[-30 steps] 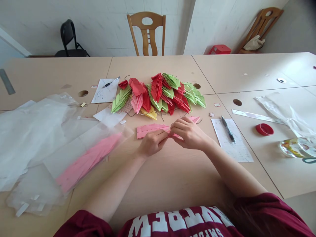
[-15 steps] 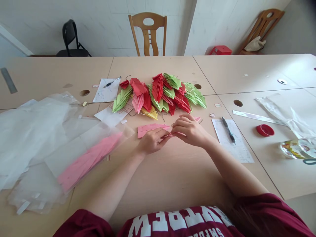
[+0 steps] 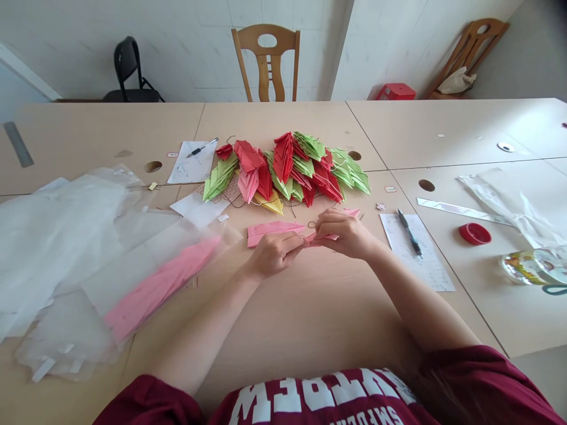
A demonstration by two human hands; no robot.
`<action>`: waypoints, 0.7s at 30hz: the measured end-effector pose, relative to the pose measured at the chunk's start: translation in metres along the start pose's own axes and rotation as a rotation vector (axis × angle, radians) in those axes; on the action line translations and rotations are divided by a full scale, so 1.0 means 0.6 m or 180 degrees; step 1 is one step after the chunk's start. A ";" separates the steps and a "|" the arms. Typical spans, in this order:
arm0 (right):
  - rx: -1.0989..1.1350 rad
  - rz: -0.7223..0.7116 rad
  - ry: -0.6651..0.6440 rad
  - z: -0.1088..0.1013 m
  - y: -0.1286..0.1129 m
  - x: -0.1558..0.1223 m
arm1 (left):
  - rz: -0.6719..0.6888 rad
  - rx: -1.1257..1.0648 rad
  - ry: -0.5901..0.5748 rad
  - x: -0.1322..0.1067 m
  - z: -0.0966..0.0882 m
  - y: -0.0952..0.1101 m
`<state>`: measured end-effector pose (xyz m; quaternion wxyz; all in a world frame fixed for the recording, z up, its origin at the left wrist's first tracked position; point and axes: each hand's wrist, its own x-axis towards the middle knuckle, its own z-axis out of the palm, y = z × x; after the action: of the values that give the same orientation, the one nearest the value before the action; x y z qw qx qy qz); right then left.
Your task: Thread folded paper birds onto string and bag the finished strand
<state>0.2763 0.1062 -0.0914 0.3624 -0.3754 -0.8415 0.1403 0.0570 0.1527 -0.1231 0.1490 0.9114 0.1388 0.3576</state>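
Observation:
Both hands meet at the middle of the wooden table [image 3: 310, 319]. My left hand [image 3: 273, 255] and my right hand [image 3: 343, 232] pinch a small folded pink paper piece [image 3: 319, 238] between their fingertips. Just behind the left hand lies a flat folded pink paper [image 3: 272, 230]. Beyond the hands is a heap of folded red, green, pink and yellow paper pieces [image 3: 287, 166] with thin wire among them.
Clear plastic sleeves [image 3: 66, 248], one holding pink paper [image 3: 159, 286], cover the left side. A printed sheet with a black pen [image 3: 410, 231], a ruler [image 3: 460, 208], a red lid [image 3: 475, 234] and a plastic bag [image 3: 518, 203] lie right. Another sheet and pen [image 3: 191, 160] sit behind. Chairs stand beyond.
My right hand has shifted slightly right and drawn the pink piece out between the two hands. The left hand has barely moved.

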 end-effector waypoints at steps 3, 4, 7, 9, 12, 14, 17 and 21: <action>0.0111 0.0053 -0.0038 -0.004 -0.001 -0.002 | -0.0075 -0.0092 0.0240 0.000 -0.001 -0.005; 0.0085 0.0064 -0.0083 -0.004 -0.002 -0.002 | -0.0123 -0.0077 0.0287 0.001 -0.002 -0.006; -0.0181 0.0102 -0.0173 -0.002 -0.010 0.000 | -0.0244 0.0130 0.0160 0.002 -0.003 -0.006; -0.0397 0.0087 -0.0204 0.003 -0.015 0.003 | -0.0251 0.0275 -0.0008 0.002 -0.002 -0.003; -0.0566 0.0053 -0.0227 0.007 -0.022 0.006 | -0.0199 0.0141 -0.0082 0.002 -0.001 0.003; -0.0563 0.0053 -0.0189 0.004 -0.022 0.007 | -0.0188 -0.0088 -0.0006 0.003 0.000 0.005; -0.0532 0.0057 -0.0119 -0.007 -0.018 0.006 | -0.0218 -0.0287 0.0129 0.005 -0.001 0.005; -0.0513 0.0045 -0.0062 -0.025 -0.009 0.003 | -0.0268 -0.0371 0.0214 0.005 -0.006 0.002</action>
<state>0.2833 0.1031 -0.0773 0.3218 -0.4079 -0.8508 0.0784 0.0568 0.1535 -0.1181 0.2120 0.8820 0.1608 0.3889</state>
